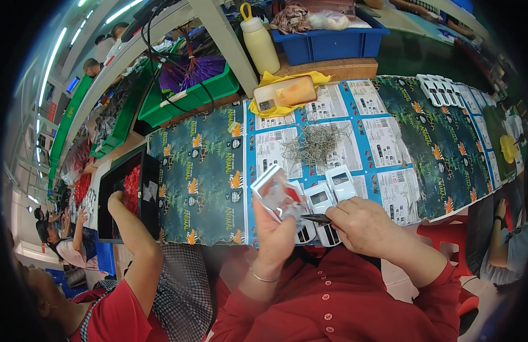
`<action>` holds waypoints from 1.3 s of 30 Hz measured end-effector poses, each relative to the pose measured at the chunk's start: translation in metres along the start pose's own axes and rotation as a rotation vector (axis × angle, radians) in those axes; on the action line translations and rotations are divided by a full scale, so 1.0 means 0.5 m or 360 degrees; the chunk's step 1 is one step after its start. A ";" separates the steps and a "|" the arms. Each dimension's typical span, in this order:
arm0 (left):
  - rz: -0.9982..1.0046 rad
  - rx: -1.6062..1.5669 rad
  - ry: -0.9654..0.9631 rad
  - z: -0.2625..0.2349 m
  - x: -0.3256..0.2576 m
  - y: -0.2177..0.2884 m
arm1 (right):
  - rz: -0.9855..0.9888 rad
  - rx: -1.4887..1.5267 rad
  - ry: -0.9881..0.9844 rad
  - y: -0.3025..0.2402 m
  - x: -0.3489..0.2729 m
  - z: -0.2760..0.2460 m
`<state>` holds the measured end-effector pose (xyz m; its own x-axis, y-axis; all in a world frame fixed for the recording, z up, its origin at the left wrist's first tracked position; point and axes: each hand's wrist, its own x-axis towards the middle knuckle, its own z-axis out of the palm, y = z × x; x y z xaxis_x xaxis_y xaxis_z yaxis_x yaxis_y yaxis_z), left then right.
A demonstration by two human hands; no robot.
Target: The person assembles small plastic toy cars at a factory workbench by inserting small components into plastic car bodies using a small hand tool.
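My left hand [269,233] grips a white plastic toy shell [269,185], tilted up, with a red piece [292,196] showing inside it. In my right hand [361,225] is a dark tool with a narrow pointed tip [315,218], which looks like tweezers; the tip is at the lower edge of the shell. Several white plastic shells with dark windows [339,179] lie on the table beneath and beside my hands. Just beyond them is a loose pile of thin metal pins or springs [315,143].
A phone [286,93] rests on a yellow cloth [269,111], near a cream bottle [259,43] and a blue bin [332,45]. More white parts [440,90] sit far right. On the left, a co-worker's arm [135,222] reaches into a black box [150,196] of red pieces.
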<state>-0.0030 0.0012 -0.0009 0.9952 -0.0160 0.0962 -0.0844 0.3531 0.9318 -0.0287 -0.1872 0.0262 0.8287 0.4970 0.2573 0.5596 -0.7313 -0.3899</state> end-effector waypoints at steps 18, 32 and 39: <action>0.0604 0.2257 0.0064 -0.187 0.076 0.014 | 0.0770 -0.0639 -0.0032 0.238 0.047 -0.057; 0.0158 0.2059 -0.0288 -0.055 0.006 -0.027 | 0.0629 -0.1031 -0.0134 0.337 0.076 -0.015; -0.0579 -0.0591 -0.0209 -0.100 0.084 -0.101 | 0.0915 -0.0384 0.0038 0.233 0.022 -0.071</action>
<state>0.0456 0.0292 -0.0615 0.9404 -0.3076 -0.1449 0.3117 0.6099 0.7286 0.0457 -0.2835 0.0152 0.9961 -0.0163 0.0864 0.0069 -0.9650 -0.2622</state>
